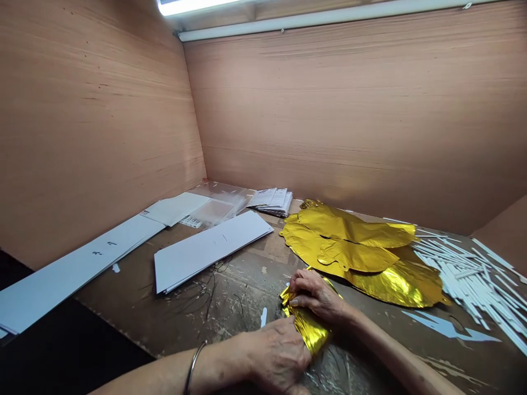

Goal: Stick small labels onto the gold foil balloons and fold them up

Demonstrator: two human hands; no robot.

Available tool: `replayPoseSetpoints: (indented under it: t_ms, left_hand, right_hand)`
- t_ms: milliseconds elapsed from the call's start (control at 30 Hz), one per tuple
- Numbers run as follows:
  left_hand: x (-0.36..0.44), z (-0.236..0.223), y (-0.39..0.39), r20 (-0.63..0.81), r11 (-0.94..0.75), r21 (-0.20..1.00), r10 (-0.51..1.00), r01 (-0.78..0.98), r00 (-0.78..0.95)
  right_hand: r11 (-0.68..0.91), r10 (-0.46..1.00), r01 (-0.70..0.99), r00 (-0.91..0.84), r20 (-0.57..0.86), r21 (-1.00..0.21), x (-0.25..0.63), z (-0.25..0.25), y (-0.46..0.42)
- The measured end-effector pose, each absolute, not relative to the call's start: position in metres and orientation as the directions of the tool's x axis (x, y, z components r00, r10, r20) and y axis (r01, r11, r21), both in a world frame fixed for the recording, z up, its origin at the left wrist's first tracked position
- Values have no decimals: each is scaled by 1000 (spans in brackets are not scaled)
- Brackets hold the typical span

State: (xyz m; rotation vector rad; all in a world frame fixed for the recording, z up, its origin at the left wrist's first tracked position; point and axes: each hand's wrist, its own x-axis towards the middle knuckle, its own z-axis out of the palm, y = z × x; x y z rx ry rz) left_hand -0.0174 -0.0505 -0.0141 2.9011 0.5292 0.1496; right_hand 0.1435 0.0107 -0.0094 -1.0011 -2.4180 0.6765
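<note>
Both hands clench a crumpled gold foil balloon (307,329) on the near edge of the bench: the right hand (317,296) presses on top, the left hand (275,354) (a thin metal bangle (192,365) at its wrist) closes around the near end. Squeezed too hard, the thin foil could split. A heap of gold foil (362,247) lies just far of them, loose white sticks (473,280) to the right.

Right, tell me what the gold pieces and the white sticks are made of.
The gold pieces look like metallised plastic foil: mirror-bright, with crisp creases. The white sticks look like matte plastic, thin and straight, though stiff paper can't be ruled out.
</note>
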Motion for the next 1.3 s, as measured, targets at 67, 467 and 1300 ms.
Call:
replayPoseSetpoints:
  t_ms: [67,467,1300]
  left_hand:
    - [-17,-14,-55,70,-903,190,405,386,912]
    - [-29,-1,-62,568,-935,72,324,347,756]
    - [-30,7,-38,154,-800,445,512,403,845]
  right_hand:
    - [620,738,518,-641,211,-589,144,-9,10]
    - [583,800,595,-540,261,-554,135,-11,11]
    - [695,585,719,-575,572,11,146,-12,-91]
